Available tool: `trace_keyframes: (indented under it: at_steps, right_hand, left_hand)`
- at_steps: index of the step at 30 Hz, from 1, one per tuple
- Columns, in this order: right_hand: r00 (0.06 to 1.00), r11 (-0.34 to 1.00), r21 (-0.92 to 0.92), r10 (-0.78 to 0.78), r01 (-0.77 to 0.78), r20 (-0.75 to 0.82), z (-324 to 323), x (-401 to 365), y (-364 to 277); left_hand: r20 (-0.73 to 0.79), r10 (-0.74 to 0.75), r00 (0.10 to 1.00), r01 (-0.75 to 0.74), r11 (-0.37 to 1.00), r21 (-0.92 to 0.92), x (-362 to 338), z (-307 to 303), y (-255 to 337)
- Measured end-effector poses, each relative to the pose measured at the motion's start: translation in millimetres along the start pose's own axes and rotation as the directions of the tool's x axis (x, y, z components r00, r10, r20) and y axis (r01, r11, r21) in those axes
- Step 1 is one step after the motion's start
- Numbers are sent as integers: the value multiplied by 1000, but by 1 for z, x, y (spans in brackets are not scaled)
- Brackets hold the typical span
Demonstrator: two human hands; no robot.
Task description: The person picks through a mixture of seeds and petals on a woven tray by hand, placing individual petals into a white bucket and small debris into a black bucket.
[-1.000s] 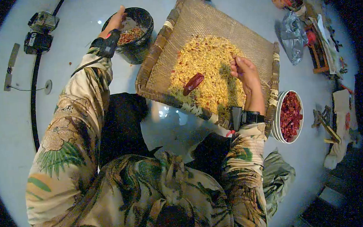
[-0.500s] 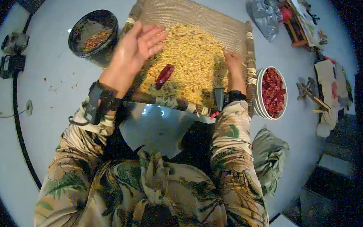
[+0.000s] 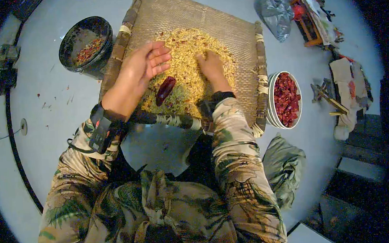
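Note:
A woven tray (image 3: pixel 238 31) with a wooden frame holds a heap of yellow seeds (image 3: pixel 186 40) mixed with reddish bits. One dark red dried chili (image 3: pixel 165 91) lies on the lower left of the heap. My left hand (image 3: pixel 145 64) hovers at the heap's left side, palm turned inward and fingers apart, with nothing in it. On the heap's right part rests my right hand (image 3: pixel 211 64), touching the seeds, its thumb and fingers spread.
A black bucket (image 3: pixel 87 43) with reddish bits stands to the left. White stacked buckets (image 3: pixel 285 100) of red chili pieces stand on the right, with a green cloth bag (image 3: pixel 285 169) below. A grey plastic bag (image 3: pixel 277 13) and a wooden stool (image 3: pixel 307 25) are at upper right.
My right hand has moved left from the tray's right edge onto the seeds. The heap's right edge has shifted inward, baring more woven surface. My left hand is slightly lower.

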State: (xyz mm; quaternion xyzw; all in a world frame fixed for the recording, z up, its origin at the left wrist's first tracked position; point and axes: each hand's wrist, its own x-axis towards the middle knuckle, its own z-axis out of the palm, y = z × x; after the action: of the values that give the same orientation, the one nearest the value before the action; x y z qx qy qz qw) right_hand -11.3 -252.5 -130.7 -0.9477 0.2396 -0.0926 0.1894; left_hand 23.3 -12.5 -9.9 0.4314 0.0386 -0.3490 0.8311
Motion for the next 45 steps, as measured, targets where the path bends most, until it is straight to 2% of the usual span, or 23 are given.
trace_keyframes:
  at_steps: [3,6,9,10,13,16,19,20,23,26,29,32,35,38,41,42,45]
  right_hand:
    - [975,955,195,-223,223,-20,2,0,-36]
    - [897,872,219,-441,438,-39,6,-6,-66]
    - [782,782,54,-623,621,34,0,-14,-94]
    - [790,789,40,-612,613,-43,20,-14,-93]
    - [805,809,-4,-584,588,105,20,-16,-94]
    - [871,865,-198,-400,462,286,7,-12,-94]
    - [906,869,-276,-357,411,228,-6,-9,-79]
    - [916,866,-297,-375,402,146,-3,-8,-70]
    - [960,912,-307,-241,274,140,-11,-2,-35]
    - [986,914,-371,-154,165,59,-21,-4,8]
    - [997,966,-250,-47,63,68,-35,-13,47]
    - [987,973,-229,5,33,163,-53,-24,52]
    - [922,941,-336,104,30,373,-65,-28,35]
    - [888,933,-324,8,159,459,-61,-30,21]
    - [898,956,-152,-169,249,406,-60,-35,1]
    - [898,969,-66,-193,237,395,-61,-36,-7]
    - [804,834,42,-543,550,242,-44,-37,-22]
  left_hand:
    - [-8,9,1000,-9,1000,0,2,2,1]
    - [16,-4,1000,4,1000,-18,6,-4,3]
    - [32,7,999,-6,1000,-18,6,-4,4]
    - [38,13,999,-12,1000,-19,6,-4,4]
    - [39,14,999,-14,1000,0,0,1,5]
    - [28,1,1000,-1,1000,16,-5,4,5]
    - [31,1,1000,-2,1000,30,-5,2,3]
    - [35,4,999,-5,999,36,-5,1,3]
    - [32,34,999,-35,999,30,-10,1,4]
    - [-13,39,999,-38,998,47,-17,6,10]
    - [32,44,999,-45,998,31,-12,2,8]
    - [61,42,997,-44,999,20,-13,5,6]
    - [38,49,998,-50,998,29,-16,10,6]
    - [73,50,996,-52,999,13,-12,5,1]
    - [71,50,996,-51,999,13,-12,3,-1]
    - [71,49,996,-50,998,22,-11,3,-1]
    - [63,43,997,-46,998,41,-14,7,1]
